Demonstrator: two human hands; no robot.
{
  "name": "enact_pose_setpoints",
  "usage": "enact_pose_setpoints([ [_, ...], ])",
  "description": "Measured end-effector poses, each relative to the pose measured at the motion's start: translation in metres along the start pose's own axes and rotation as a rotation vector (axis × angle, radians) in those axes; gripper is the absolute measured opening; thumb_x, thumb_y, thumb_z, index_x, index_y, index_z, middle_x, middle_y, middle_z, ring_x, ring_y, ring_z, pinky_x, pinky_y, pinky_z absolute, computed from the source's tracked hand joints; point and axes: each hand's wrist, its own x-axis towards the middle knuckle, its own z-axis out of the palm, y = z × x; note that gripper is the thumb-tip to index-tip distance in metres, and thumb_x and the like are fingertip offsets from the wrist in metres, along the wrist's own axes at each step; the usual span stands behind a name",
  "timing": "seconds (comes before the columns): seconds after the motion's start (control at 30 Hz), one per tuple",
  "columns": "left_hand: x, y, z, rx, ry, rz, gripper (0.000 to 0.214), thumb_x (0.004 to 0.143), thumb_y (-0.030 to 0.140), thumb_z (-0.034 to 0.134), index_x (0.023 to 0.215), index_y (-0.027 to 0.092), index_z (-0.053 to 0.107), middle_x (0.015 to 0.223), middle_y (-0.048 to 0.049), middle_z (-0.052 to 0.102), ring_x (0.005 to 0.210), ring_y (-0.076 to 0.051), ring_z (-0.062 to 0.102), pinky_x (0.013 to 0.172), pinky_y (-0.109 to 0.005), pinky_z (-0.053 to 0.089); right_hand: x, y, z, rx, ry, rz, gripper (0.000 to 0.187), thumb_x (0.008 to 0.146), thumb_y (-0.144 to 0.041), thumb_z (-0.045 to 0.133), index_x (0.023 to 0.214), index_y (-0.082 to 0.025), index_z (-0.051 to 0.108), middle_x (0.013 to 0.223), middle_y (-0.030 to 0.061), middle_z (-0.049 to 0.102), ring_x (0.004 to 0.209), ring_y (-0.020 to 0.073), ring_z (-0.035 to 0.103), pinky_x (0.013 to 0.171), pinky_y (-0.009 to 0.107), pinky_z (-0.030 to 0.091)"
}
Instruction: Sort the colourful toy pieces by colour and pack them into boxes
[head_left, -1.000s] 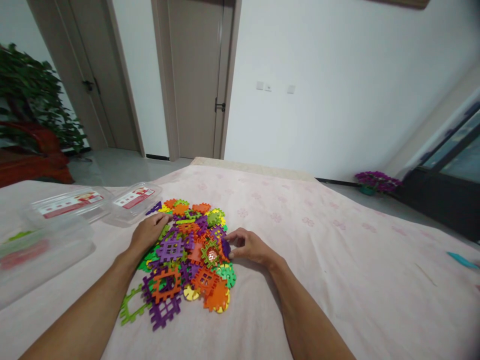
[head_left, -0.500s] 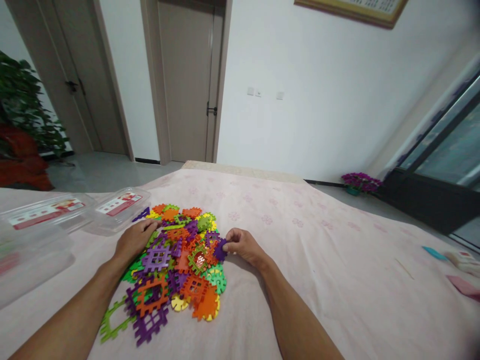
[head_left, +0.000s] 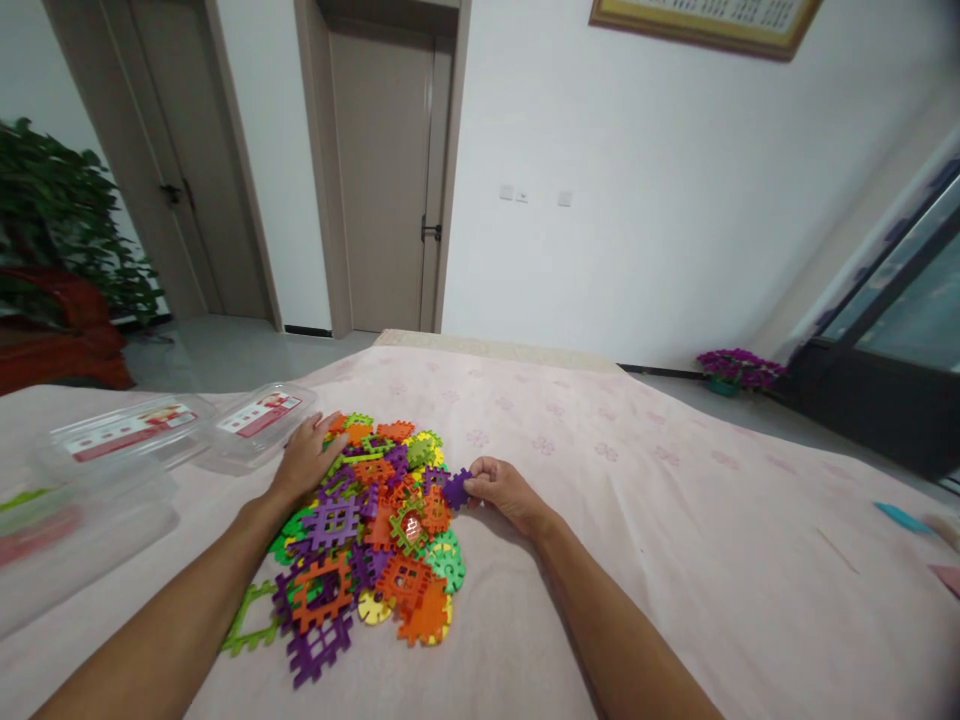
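A heap of plastic interlocking building pieces (head_left: pixel 379 520) in purple, orange, green and yellow lies in front of me. My right hand (head_left: pixel 506 492) is at the heap's right side, thumb and fingers pinching a small purple notched piece (head_left: pixel 457 489) by its edge. At the far left of the heap, my left hand (head_left: pixel 306 458) rests with fingers stretched over the pieces, beside an orange one. A light green square frame (head_left: pixel 255 620) and a purple window-shaped piece (head_left: pixel 319 650) lie at the near edge.
Clear plastic boxes with labelled lids (head_left: pixel 259 415) stand on the left of the pink cloth (head_left: pixel 600 560). A thin stick (head_left: pixel 838 550) and a blue item (head_left: pixel 900 517) lie at the right. Beyond are a door (head_left: pixel 382 180), a plant and purple flowers (head_left: pixel 741 370).
My left hand has moved up and over the heap's far-left edge, its fingers reaching forward. My right hand still pinches the purple piece. The whole view has shifted slightly.
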Motion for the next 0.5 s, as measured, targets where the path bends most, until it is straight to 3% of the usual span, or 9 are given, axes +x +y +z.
enact_pose_setpoints([
  [0.17, 0.023, -0.007, 0.007, 0.160, -0.227, -0.019, 0.070, 0.095, 0.061, 0.033, 0.153, 0.023, 0.046, 0.157, -0.0148, 0.045, 0.148, -0.035, 0.034, 0.119, -0.054, 0.024, -0.002, 0.005, 0.008, 0.051, 0.119, -0.073, 0.037, 0.064, -0.040, 0.085, 0.077, -0.019, 0.057, 0.059, -0.0035, 0.064, 0.052, 0.0096, 0.054, 0.052, 0.021, 0.035],
  [0.27, 0.027, -0.003, 0.009, 0.146, -0.263, 0.001, 0.063, 0.097, 0.057, 0.030, 0.149, 0.028, 0.051, 0.156, -0.0079, 0.049, 0.146, -0.029, 0.038, 0.119, -0.050, 0.024, -0.002, 0.004, 0.011, 0.103, 0.148, -0.079, 0.040, 0.063, -0.043, 0.087, 0.078, -0.019, 0.058, 0.059, -0.0032, 0.065, 0.052, 0.0098, 0.054, 0.053, 0.021, 0.037],
  [0.4, 0.019, 0.021, 0.009, 0.030, -0.292, 0.028, 0.066, 0.097, 0.059, 0.028, 0.152, 0.028, 0.047, 0.156, -0.0038, 0.050, 0.143, -0.026, 0.044, 0.120, -0.045, 0.027, -0.002, 0.002, 0.007, 0.165, 0.191, -0.087, 0.044, 0.064, -0.048, 0.088, 0.080, -0.019, 0.059, 0.058, -0.0026, 0.064, 0.051, 0.0102, 0.053, 0.049, 0.021, 0.033],
  [0.5, 0.009, 0.047, 0.007, -0.187, -0.313, 0.067, 0.071, 0.094, 0.062, 0.032, 0.152, 0.025, 0.048, 0.154, -0.0044, 0.053, 0.141, -0.027, 0.047, 0.120, -0.044, 0.030, -0.003, 0.002, -0.001, 0.262, 0.213, -0.096, 0.045, 0.065, -0.050, 0.089, 0.079, -0.019, 0.060, 0.062, -0.0023, 0.064, 0.050, 0.0094, 0.051, 0.047, 0.021, 0.033],
])
